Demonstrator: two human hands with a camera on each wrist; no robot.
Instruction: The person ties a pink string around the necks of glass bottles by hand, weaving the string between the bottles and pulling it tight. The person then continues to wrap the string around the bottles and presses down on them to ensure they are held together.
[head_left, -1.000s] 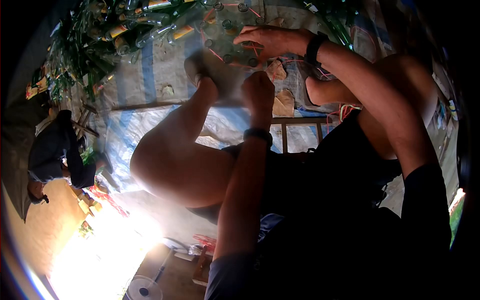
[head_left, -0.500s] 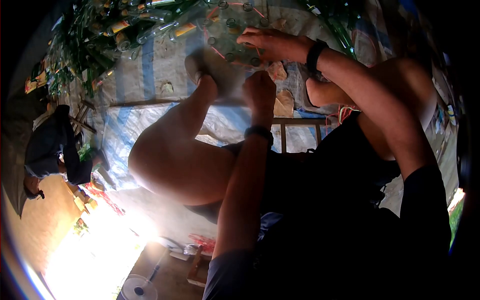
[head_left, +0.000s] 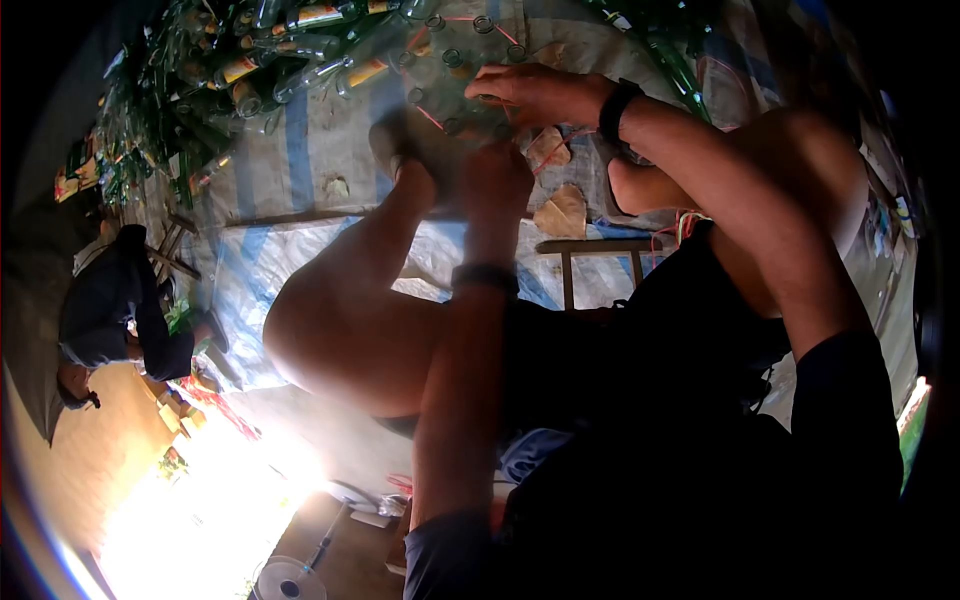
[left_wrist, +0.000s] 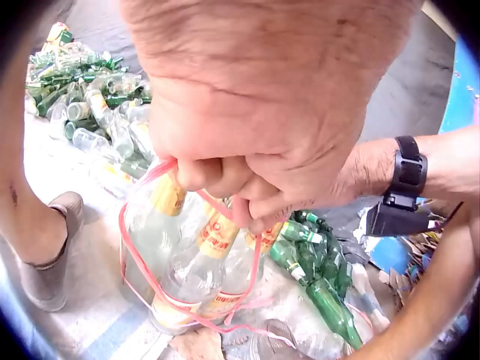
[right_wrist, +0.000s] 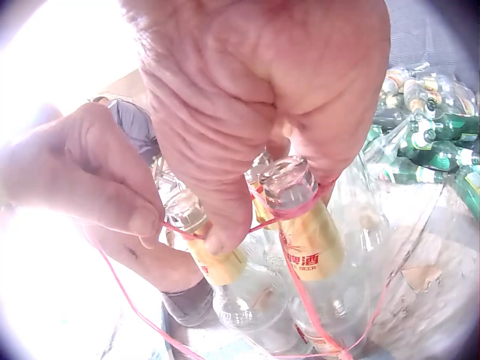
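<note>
A cluster of clear glass beer bottles (head_left: pixel 453 58) with yellow neck labels stands upright on the ground sheet. Pink string (left_wrist: pixel 139 251) loops round the bunch. My left hand (head_left: pixel 500 185) is at the near side of the cluster, finger and thumb pinching a length of the string, as the right wrist view shows. Over the bottle tops lies my right hand (head_left: pixel 555 95). Its thumb (right_wrist: pixel 225 229) presses the string close against one bottle neck, with another bottle's neck (right_wrist: pixel 292 184) beside it. The other fingers of that hand are largely hidden behind the necks.
Green and clear bottles (head_left: pixel 215 70) lie heaped at the far left, and more green bottles (head_left: pixel 670 60) at the far right. Dry leaves (head_left: pixel 562 210) lie close by. A wooden frame (head_left: pixel 590 245) is between my legs. Another person (head_left: pixel 120 310) sits at the left.
My left hand and forearm have shifted a little to the left in the head view. The right hand stays over the bottle tops, and the bottles keep their places.
</note>
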